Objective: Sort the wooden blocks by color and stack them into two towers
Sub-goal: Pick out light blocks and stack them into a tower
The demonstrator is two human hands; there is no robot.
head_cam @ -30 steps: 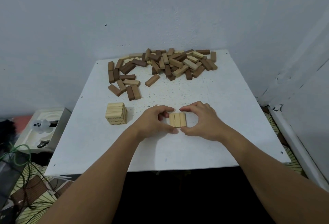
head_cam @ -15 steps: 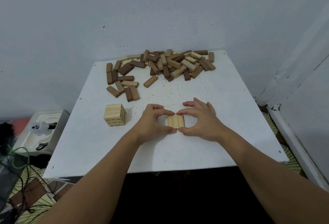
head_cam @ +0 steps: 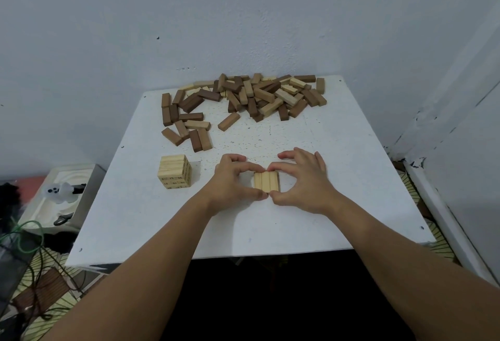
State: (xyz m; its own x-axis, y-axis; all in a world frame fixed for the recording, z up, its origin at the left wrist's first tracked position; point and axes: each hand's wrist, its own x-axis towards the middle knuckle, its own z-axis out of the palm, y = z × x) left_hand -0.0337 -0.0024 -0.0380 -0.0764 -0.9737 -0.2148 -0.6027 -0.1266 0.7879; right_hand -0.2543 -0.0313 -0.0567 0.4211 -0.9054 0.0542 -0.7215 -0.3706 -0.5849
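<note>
Three light wooden blocks (head_cam: 266, 181) lie side by side on the white table (head_cam: 338, 178), near its middle front. My left hand (head_cam: 232, 181) pinches their ends from the left, index finger at the far end and thumb at the near end. My right hand (head_cam: 303, 181) pinches them the same way from the right. A short tower of light blocks (head_cam: 175, 175) stands to the left. A loose pile of dark and light blocks (head_cam: 259, 97) covers the table's far side, with a smaller group of mostly dark blocks (head_cam: 186, 121) at its left.
Walls close off the back and the right side. Left of the table, lower down, sits a white tray (head_cam: 65, 200) with a small white figure, and cables lie on the floor (head_cam: 27, 246).
Both hands stay around the three light blocks. Their fingertips have closed in, and thumbs and index fingers now nearly meet at the blocks' ends. The view shifted slightly.
</note>
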